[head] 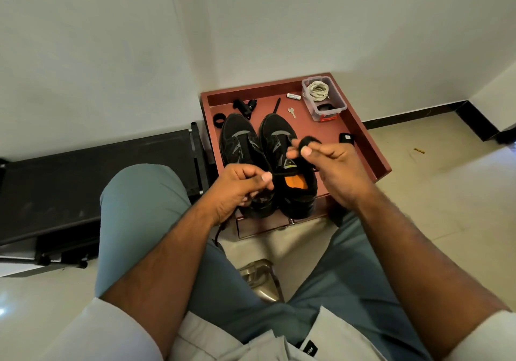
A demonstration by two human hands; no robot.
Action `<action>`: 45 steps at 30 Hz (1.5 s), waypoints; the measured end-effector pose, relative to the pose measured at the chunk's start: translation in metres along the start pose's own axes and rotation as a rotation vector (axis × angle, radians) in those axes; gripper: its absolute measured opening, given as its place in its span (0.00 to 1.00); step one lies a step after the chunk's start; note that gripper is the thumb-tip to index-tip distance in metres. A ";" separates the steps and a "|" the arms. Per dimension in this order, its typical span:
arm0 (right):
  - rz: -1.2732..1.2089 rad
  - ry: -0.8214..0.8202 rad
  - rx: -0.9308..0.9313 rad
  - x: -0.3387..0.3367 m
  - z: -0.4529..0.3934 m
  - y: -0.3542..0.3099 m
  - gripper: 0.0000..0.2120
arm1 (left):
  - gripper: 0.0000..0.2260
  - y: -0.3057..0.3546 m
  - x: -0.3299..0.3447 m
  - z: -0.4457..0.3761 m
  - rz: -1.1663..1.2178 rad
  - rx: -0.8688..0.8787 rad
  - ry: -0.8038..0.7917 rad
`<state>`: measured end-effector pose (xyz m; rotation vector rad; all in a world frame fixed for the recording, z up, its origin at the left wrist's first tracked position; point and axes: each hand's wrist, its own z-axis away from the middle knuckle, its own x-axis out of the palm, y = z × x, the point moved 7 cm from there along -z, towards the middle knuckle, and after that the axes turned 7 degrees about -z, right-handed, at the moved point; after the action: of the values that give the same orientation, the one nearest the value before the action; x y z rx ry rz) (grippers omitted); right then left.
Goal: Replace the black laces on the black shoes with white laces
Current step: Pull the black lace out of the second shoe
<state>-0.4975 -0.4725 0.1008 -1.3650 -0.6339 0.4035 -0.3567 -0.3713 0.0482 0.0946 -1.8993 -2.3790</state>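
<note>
One red-brown worktop with a raised rim stands in the corner of the room. Two black shoes sit side by side at its near edge, toes toward the far edge: the left shoe and the right shoe, which shows an orange insole. Two hands work above them. The left hand pinches one black lace between thumb and fingers; the right hand has its fingers curled round a wound bundle of that lace. One clear plastic box sits at the far right corner, holding one coil of white laces. Smaller pieces lie along the far edge: one key, one small white tube, one black ring.
</note>
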 end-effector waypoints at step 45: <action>-0.413 -0.360 0.431 0.037 0.023 0.042 0.09 | 0.10 0.007 0.038 -0.007 0.501 0.004 -0.055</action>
<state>-0.4801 -0.4248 0.0677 -0.7302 -1.0358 0.4229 -0.3931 -0.3838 0.0534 -0.4019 -1.6948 -2.0530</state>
